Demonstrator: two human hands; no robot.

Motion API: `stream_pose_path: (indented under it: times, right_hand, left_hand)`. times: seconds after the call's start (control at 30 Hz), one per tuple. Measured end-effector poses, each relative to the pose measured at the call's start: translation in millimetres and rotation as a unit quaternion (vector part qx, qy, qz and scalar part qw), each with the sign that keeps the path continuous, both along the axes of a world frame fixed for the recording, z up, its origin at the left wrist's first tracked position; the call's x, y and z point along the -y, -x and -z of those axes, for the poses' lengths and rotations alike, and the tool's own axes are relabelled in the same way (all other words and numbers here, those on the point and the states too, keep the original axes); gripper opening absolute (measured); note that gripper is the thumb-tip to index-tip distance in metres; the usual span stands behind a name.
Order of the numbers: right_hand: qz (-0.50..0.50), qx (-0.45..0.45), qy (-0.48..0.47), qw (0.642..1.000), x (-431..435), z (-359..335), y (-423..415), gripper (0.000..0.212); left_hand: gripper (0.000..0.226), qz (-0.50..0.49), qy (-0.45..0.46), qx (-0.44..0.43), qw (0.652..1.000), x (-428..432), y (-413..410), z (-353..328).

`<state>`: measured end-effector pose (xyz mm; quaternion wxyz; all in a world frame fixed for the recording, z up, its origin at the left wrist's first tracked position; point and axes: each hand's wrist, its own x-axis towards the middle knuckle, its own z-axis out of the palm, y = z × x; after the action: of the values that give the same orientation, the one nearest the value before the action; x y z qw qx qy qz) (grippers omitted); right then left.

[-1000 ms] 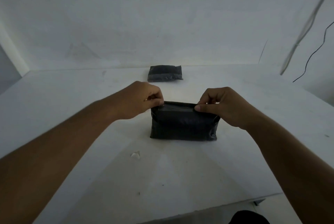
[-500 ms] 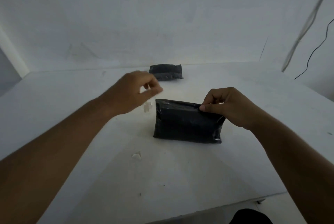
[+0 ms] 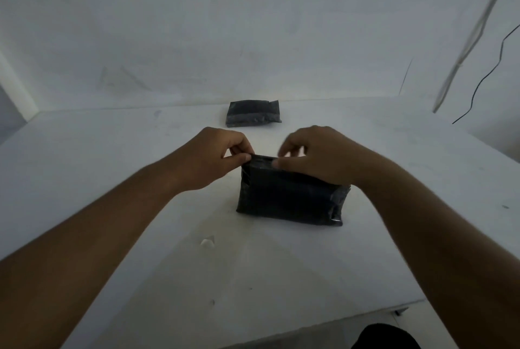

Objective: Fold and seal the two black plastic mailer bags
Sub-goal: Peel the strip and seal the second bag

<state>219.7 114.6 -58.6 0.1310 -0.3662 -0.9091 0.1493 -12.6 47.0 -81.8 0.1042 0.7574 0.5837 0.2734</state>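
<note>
Both left hand (image 3: 213,160) and right hand (image 3: 323,154) fingers tight on near mailer (image 3: 287,196) top edge

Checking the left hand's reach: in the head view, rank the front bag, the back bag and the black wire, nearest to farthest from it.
1. Front bag: left hand pinches its top left corner.
2. Back bag: beyond, by the wall.
3. Black wire: far right.
</note>
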Motion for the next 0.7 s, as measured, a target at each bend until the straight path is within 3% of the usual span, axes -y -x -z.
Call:
stream_pose_path:
  times: [0.27,0.5,0.6,0.7]
  right_hand:
    - [-0.053,0.018,-0.030,0.998,1.3,1.1,22.8,0.018]
    - [0.004,0.143,-0.079,0.987,-12.2,7.1,-35.2,0.016]
    - [0.030,0.076,-0.027,0.996,-12.8,3.7,-42.8,0.018]
    - [0.024,0.035,0.064,0.997,-8.4,-0.3,-27.7,0.034]
  left_hand:
    - [0.009,0.021,-0.086,-0.078,0.993,11.5,3.5,2.3]
    - [0.008,-0.046,-0.083,-0.037,0.995,18.8,39.4,11.8]
    - [0.008,-0.059,-0.059,-0.021,0.996,18.2,43.6,6.9]
    - [0.010,-0.047,-0.065,-0.010,0.997,17.9,31.5,5.8]
